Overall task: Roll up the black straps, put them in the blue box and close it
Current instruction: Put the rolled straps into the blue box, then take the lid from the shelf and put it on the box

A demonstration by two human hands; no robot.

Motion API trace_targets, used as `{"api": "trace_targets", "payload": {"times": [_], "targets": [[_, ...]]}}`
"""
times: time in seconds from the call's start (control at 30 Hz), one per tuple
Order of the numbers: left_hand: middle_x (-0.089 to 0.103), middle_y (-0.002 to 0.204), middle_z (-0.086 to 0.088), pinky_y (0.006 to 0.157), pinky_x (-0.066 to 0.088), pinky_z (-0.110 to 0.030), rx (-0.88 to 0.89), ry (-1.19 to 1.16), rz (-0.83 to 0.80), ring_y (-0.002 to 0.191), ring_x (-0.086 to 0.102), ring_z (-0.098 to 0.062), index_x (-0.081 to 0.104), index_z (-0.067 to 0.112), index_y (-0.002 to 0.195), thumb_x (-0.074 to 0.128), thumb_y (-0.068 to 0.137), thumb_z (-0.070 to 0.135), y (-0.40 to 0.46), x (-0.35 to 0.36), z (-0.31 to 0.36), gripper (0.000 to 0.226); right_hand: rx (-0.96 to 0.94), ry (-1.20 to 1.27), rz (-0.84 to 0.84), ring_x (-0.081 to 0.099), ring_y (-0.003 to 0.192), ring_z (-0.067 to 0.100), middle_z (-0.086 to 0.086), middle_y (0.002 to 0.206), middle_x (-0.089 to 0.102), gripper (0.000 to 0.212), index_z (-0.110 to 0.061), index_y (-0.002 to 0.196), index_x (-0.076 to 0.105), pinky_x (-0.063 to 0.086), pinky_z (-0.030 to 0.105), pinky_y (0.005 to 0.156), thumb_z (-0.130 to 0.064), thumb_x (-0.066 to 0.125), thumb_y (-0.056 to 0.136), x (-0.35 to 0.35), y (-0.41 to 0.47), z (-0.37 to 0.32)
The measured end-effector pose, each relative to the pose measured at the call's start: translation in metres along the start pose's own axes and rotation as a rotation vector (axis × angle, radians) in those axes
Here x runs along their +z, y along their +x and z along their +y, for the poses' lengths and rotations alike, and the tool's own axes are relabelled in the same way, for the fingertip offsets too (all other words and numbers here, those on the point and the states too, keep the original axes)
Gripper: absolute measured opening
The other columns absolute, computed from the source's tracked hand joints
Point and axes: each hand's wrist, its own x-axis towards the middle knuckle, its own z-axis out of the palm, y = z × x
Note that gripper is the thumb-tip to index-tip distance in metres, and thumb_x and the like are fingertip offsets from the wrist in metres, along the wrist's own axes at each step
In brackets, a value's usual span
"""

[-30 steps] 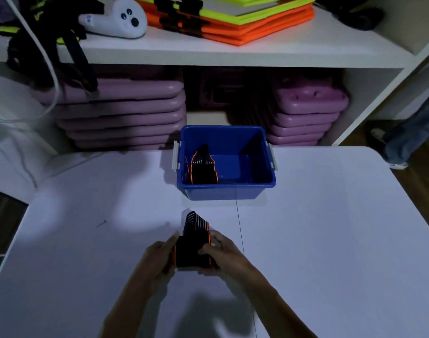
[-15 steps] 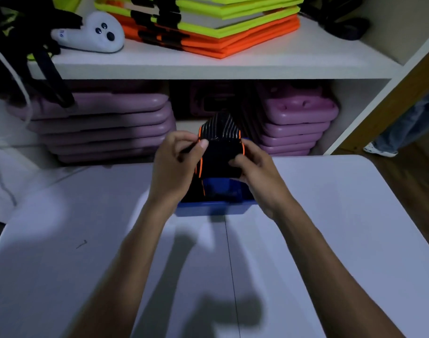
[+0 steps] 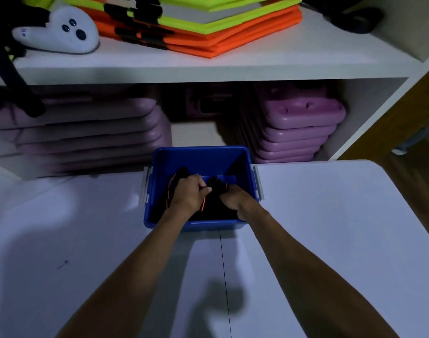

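Note:
An open blue box (image 3: pixel 201 154) stands at the far edge of the white table (image 3: pixel 330 228). Both my hands reach down inside it. My left hand (image 3: pixel 189 193) and my right hand (image 3: pixel 235 200) are closed on a rolled black strap with orange edging (image 3: pixel 214 203), which sits low in the box's right half. Another rolled black strap with orange trim (image 3: pixel 175 182) lies at the box's left side, partly hidden behind my left hand. No lid for the box is in view.
Behind the table a white shelf unit (image 3: pixel 208 69) holds orange and yellow-green mats (image 3: pixel 208 28) and a white controller (image 3: pixel 59 35) on top. Stacked purple boards (image 3: pixel 298 132) fill the lower shelf. Black straps (image 3: pixel 6 69) hang at the left.
Both hands lifted the rolled strap off the table, carried it forward over the box, and now have lowered it inside beside the first strap.

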Motion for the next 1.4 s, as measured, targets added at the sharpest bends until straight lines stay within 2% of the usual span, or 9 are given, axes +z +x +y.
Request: {"api": "trace_targets", "payload": {"times": [0.13, 0.3, 0.5, 0.63, 0.83, 0.93, 1.13, 1.3, 1.4], "targets": [[0.067, 0.097, -0.016, 0.084, 0.052, -0.044, 0.004, 0.342, -0.027, 0.091, 0.061, -0.031, 0.064, 0.009, 0.091, 0.067, 0.083, 0.026, 0.002, 0.005, -0.001, 0.018, -0.001, -0.164, 0.038, 0.056, 0.066, 0.018, 0.009, 0.079, 0.059, 0.015, 0.002, 0.104, 0.059, 0.040, 0.024, 0.050, -0.004, 0.050, 0.093, 0.000, 0.002, 0.002], [0.066, 0.098, -0.015, 0.081, 0.053, -0.044, 0.044, 0.382, -0.027, 0.089, 0.062, -0.030, 0.061, 0.008, 0.096, 0.063, 0.086, 0.025, -0.004, -0.003, 0.002, 0.019, -0.047, -0.268, 0.096, 0.063, 0.108, 0.030, 0.017, 0.122, 0.061, 0.034, 0.001, 0.126, 0.051, 0.045, 0.027, 0.074, -0.010, 0.055, 0.093, 0.002, -0.002, 0.002], [0.065, 0.087, -0.008, 0.073, 0.054, -0.040, 0.238, 0.286, 0.097, 0.081, 0.063, -0.027, 0.060, 0.016, 0.082, 0.057, 0.088, 0.028, -0.015, -0.043, 0.041, 0.014, -0.335, -0.153, 0.286, 0.063, 0.108, 0.035, 0.020, 0.119, 0.066, 0.030, -0.003, 0.120, 0.056, 0.050, 0.033, 0.090, -0.009, 0.056, 0.091, -0.025, -0.049, -0.025], [0.064, 0.082, 0.001, 0.070, 0.049, -0.035, 0.536, 0.192, 0.247, 0.082, 0.062, -0.022, 0.057, 0.024, 0.076, 0.054, 0.087, 0.034, -0.007, -0.090, 0.134, 0.015, -0.559, -0.121, 0.550, 0.057, 0.119, 0.022, 0.011, 0.129, 0.063, 0.040, -0.005, 0.132, 0.054, 0.032, 0.008, 0.085, -0.016, 0.059, 0.094, -0.095, -0.126, -0.079], [0.066, 0.082, 0.004, 0.075, 0.050, -0.037, 1.016, -0.064, 0.496, 0.083, 0.062, -0.018, 0.061, 0.023, 0.084, 0.050, 0.088, 0.040, -0.040, -0.199, 0.355, 0.020, -0.785, -0.140, 0.997, 0.057, 0.120, 0.023, 0.010, 0.121, 0.062, 0.046, -0.008, 0.134, 0.054, 0.042, 0.022, 0.089, -0.033, 0.057, 0.096, -0.239, -0.299, -0.172], [0.066, 0.086, -0.002, 0.076, 0.047, -0.032, 1.187, -0.183, 0.590, 0.084, 0.061, -0.021, 0.063, 0.019, 0.087, 0.055, 0.089, 0.033, -0.072, -0.249, 0.459, 0.016, -0.826, -0.261, 1.212, 0.055, 0.120, 0.019, 0.007, 0.138, 0.055, 0.051, -0.015, 0.139, 0.048, 0.045, 0.030, 0.095, -0.041, 0.056, 0.095, -0.295, -0.386, -0.211], [0.066, 0.091, -0.008, 0.075, 0.050, -0.037, 1.283, -0.166, 0.704, 0.083, 0.060, -0.026, 0.063, 0.014, 0.089, 0.053, 0.090, 0.032, -0.111, -0.317, 0.601, 0.021, -0.937, -0.264, 1.584, 0.069, 0.074, 0.016, 0.005, 0.090, 0.073, 0.034, -0.011, 0.100, 0.070, 0.060, 0.036, 0.072, -0.042, 0.058, 0.093, -0.385, -0.480, -0.282], [0.066, 0.096, -0.010, 0.080, 0.051, -0.041, 1.206, -0.016, 0.707, 0.089, 0.061, -0.029, 0.063, 0.014, 0.093, 0.052, 0.091, 0.035, -0.086, -0.334, 0.657, 0.024, -0.821, -0.346, 1.514, 0.067, 0.077, 0.020, 0.006, 0.083, 0.069, 0.030, -0.005, 0.092, 0.069, 0.053, 0.028, 0.064, -0.034, 0.061, 0.093, -0.448, -0.478, -0.334], [0.067, 0.097, -0.007, 0.080, 0.052, -0.042, 1.156, 0.065, 0.715, 0.088, 0.061, -0.026, 0.062, 0.016, 0.094, 0.050, 0.092, 0.037, -0.064, -0.334, 0.674, 0.024, -0.741, -0.422, 1.370, 0.066, 0.082, 0.024, 0.008, 0.089, 0.069, 0.023, -0.008, 0.092, 0.066, 0.058, 0.036, 0.080, -0.031, 0.064, 0.091, -0.483, -0.451, -0.364]]}}
